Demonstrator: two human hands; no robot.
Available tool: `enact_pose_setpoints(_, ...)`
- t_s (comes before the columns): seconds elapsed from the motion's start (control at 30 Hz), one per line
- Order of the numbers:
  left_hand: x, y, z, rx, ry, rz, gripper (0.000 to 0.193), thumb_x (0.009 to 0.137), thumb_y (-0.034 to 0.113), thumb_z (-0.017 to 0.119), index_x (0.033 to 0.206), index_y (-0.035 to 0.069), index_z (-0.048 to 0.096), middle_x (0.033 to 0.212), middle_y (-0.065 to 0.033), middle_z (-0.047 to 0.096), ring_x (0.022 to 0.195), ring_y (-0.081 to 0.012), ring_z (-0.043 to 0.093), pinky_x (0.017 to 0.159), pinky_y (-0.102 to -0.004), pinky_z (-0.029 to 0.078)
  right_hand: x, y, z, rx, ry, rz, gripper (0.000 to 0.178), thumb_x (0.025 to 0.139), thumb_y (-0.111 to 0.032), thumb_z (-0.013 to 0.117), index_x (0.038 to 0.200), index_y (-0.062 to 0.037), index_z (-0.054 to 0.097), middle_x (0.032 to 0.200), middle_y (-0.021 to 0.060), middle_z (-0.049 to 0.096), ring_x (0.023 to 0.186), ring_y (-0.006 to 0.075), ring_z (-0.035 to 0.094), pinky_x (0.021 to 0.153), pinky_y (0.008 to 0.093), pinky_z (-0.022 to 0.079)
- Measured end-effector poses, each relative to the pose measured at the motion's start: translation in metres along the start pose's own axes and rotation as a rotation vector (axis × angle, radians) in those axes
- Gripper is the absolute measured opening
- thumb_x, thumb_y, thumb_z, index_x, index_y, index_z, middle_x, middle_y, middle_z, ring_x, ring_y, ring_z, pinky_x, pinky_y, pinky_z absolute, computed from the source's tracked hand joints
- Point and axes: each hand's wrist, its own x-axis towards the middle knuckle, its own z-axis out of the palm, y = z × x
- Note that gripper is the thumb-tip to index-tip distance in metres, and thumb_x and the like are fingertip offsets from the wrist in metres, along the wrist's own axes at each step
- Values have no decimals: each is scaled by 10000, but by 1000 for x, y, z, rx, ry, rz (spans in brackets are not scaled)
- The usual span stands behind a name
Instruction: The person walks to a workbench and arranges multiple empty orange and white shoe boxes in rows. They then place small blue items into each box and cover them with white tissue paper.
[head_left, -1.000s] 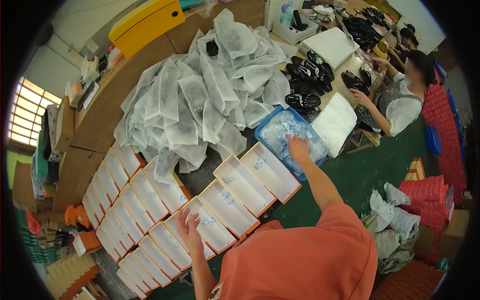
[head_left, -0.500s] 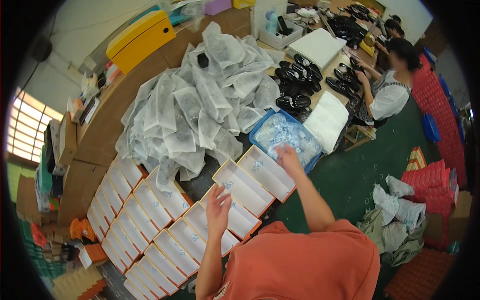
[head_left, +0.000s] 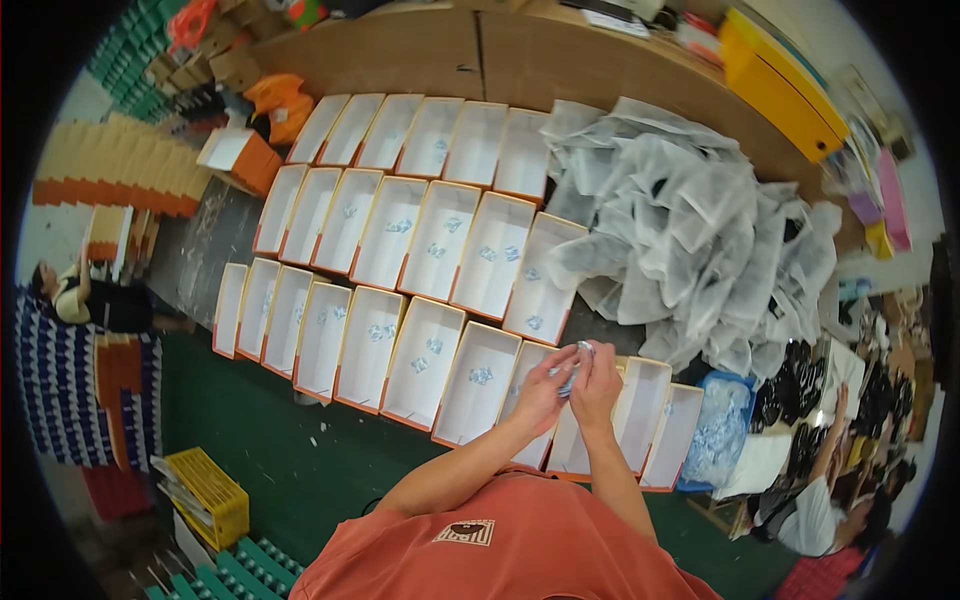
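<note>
Close together over the front row of open shoeboxes, both my hands are bunched around small shiny blue-and-white packets [head_left: 568,382]. My left hand [head_left: 541,392] has its fingers curled about them. Fingers of my right hand [head_left: 596,385] are pinched on the packets from the other side; how many are held I cannot make out. White-lined boxes with orange sides, such as one box [head_left: 388,265], stand in three rows, and many have similar packets lying on their bottoms. At the right, a blue plastic basket [head_left: 751,402] holds a heap of packets [head_left: 715,432].
Translucent white bags [head_left: 690,220] with dark contents are piled behind the boxes. Black shoes [head_left: 790,380] and a person [head_left: 815,515] are at the right; another person [head_left: 90,300] is far left. A yellow crate [head_left: 215,495] sits on the green floor.
My view has swung left along the box rows. My right hand has left the blue basket and joined my left hand, and packets now show between them.
</note>
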Motion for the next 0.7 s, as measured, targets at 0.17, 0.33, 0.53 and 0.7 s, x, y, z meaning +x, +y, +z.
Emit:
enact_pose_setpoints(0.17,37,78,-72,117,258,178,385,995,229,625,1313,30,537,1132,-119,672,968,-155,655,775,-291,553,113,-24,61,164,-209,72,109,963,-106,602,994,-4,625,761,175,639,693,310,656,645,368,487)
enact_pose_setpoints(0.33,134,206,-59,272,304,435,385,1000,171,587,1326,-20,514,1110,-167,662,905,-197,671,764,-307,565,286,46,181,42,-24,-145,224,993,-156,564,1129,14,621,866,198,673,665,290,612,685,332,496)
enact_pose_setpoints(0.53,284,330,-60,521,323,482,420,912,8,557,1321,-79,520,1116,-177,672,853,-207,681,809,-294,572,295,26,165,787,-406,549,220,1013,-169,541,1169,-16,574,872,74,632,652,125,533,624,250,434)
enact_pose_setpoints(0.7,352,366,-86,1133,506,316,313,924,147,654,1146,-74,661,917,-158,711,674,-133,643,611,-245,528,163,50,83,1042,-577,825,158,1024,-120,518,1137,-32,582,880,61,599,634,100,491,583,251,407)
